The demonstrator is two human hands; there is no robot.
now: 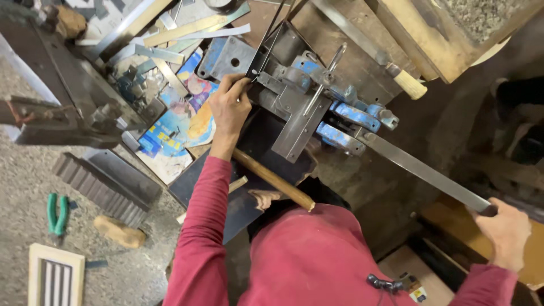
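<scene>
A blue and grey bench metal cutter (pixel 317 105) sits in the middle of the worktable. My left hand (pixel 231 105) pinches a thin dark metal strip (pixel 262 59) at the machine's left side, feeding it in at the blade. My right hand (pixel 505 231) grips the end of the machine's long grey steel lever (pixel 422 170), which runs down to the lower right. A wooden-handled tool (pixel 272 180) lies across a dark plate under my left forearm.
Cut metal strips (pixel 170 34) and a colourful printed sheet (pixel 181 119) lie at upper left. Green-handled pliers (pixel 56 214), a ribbed metal piece (pixel 102 190) and a slatted vent grille (pixel 55 276) rest on the floor at left. A wooden-handled tool (pixel 405 79) lies at upper right.
</scene>
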